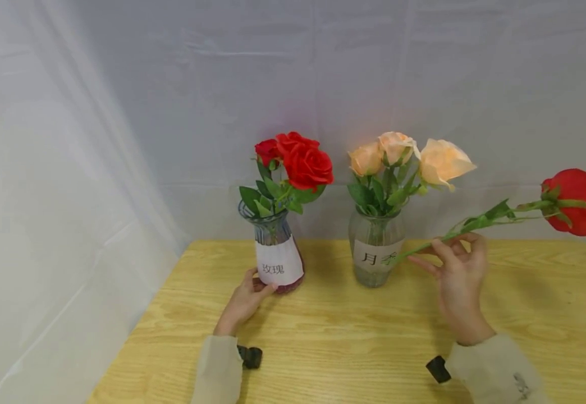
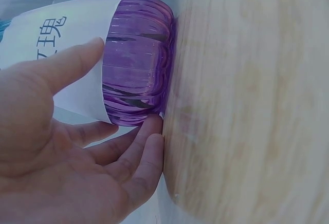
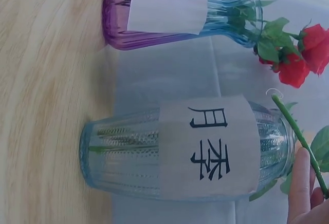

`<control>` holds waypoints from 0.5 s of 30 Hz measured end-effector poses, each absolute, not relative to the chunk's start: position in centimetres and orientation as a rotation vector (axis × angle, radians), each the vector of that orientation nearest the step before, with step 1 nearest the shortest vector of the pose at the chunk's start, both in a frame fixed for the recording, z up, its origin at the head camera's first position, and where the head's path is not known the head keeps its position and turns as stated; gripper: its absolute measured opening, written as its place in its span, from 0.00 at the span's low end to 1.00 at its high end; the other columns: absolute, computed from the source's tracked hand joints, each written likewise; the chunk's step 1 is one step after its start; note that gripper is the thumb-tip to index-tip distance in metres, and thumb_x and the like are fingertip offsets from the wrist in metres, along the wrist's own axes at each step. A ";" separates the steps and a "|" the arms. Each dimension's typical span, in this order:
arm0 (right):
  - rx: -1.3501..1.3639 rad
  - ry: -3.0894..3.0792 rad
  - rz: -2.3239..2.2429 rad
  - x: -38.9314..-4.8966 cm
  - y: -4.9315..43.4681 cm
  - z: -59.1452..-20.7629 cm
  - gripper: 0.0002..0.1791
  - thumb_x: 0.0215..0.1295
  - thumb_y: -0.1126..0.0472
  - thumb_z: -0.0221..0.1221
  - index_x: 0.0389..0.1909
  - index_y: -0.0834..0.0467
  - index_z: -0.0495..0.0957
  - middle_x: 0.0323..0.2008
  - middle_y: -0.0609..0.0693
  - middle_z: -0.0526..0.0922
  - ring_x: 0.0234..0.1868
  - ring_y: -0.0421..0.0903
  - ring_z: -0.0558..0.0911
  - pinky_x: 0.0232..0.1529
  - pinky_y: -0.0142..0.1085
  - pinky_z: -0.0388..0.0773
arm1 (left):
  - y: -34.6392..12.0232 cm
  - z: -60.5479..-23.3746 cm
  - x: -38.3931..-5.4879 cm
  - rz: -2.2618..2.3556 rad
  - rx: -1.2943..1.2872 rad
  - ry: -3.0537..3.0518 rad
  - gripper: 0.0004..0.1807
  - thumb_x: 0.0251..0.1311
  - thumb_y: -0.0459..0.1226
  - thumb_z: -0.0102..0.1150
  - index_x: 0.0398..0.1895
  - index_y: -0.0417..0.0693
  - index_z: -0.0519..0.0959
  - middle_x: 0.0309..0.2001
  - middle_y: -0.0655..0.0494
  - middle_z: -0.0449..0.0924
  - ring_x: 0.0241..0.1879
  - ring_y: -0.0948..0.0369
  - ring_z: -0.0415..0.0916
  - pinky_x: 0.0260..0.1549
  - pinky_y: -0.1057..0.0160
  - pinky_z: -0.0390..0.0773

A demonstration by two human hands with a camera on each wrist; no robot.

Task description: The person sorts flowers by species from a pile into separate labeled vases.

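My left hand [image 1: 246, 300] grips the lower part of a blue-to-purple glass vase [image 1: 297, 261]. In the left wrist view its thumb [image 2: 77, 62] lies across the white paper label, with the fingers around the purple base [image 2: 136, 59]. Several red roses [image 1: 305, 163] stand in this vase. My right hand [image 1: 462, 280] pinches the green stem [image 1: 480, 221] of a single red rose [image 1: 578, 201]. The flower points right, and the stem's lower end overlaps the clear vase [image 1: 376, 275] in the head view. In the right wrist view the stem tip [image 3: 277, 100] shows near that vase's mouth.
Peach roses [image 1: 394, 151] fill the clear vase, which carries a paper label [image 3: 208, 147] with dark characters. Both vases stand near the back edge of a wooden table [image 1: 333, 348]. Behind it hangs a pale sheet [image 1: 222, 101].
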State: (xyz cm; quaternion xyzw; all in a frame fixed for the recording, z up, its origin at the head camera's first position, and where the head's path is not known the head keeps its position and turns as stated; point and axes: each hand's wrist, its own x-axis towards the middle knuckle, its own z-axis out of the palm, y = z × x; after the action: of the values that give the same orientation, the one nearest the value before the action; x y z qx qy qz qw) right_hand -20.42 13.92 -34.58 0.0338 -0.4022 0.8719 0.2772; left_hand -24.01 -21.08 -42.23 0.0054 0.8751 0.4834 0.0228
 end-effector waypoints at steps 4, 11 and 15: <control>0.127 -1.014 2.381 -20.6 13.3 -34.4 0.14 0.70 0.81 0.51 0.37 0.61 0.59 0.24 0.53 0.67 0.24 0.51 0.83 0.28 0.46 0.85 | -21.1 -42.2 -24.0 1.496 0.011 2.708 0.38 0.72 0.42 0.60 0.72 0.25 0.56 0.61 0.26 0.72 0.60 0.38 0.73 0.57 0.43 0.73; 0.163 -0.966 2.423 -20.7 12.3 -33.9 0.12 0.72 0.80 0.46 0.38 0.60 0.61 0.25 0.55 0.69 0.25 0.52 0.82 0.29 0.48 0.85 | -21.1 -42.2 -24.0 1.500 0.010 2.702 0.38 0.72 0.42 0.59 0.72 0.25 0.56 0.61 0.26 0.72 0.60 0.38 0.73 0.57 0.43 0.73; 0.169 -0.963 2.419 -20.7 11.6 -33.7 0.11 0.73 0.79 0.49 0.36 0.61 0.61 0.27 0.55 0.72 0.25 0.51 0.83 0.28 0.48 0.85 | -21.1 -42.2 -24.0 1.503 0.005 2.704 0.38 0.72 0.41 0.59 0.72 0.25 0.56 0.61 0.26 0.72 0.60 0.38 0.73 0.57 0.43 0.73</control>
State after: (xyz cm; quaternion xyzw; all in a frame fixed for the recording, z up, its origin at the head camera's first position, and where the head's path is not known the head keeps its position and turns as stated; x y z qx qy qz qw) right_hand -20.72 11.60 -33.66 0.0626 -0.3561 0.8944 0.2632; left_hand -24.00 -21.07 -42.20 0.0016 0.8738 0.4857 0.0238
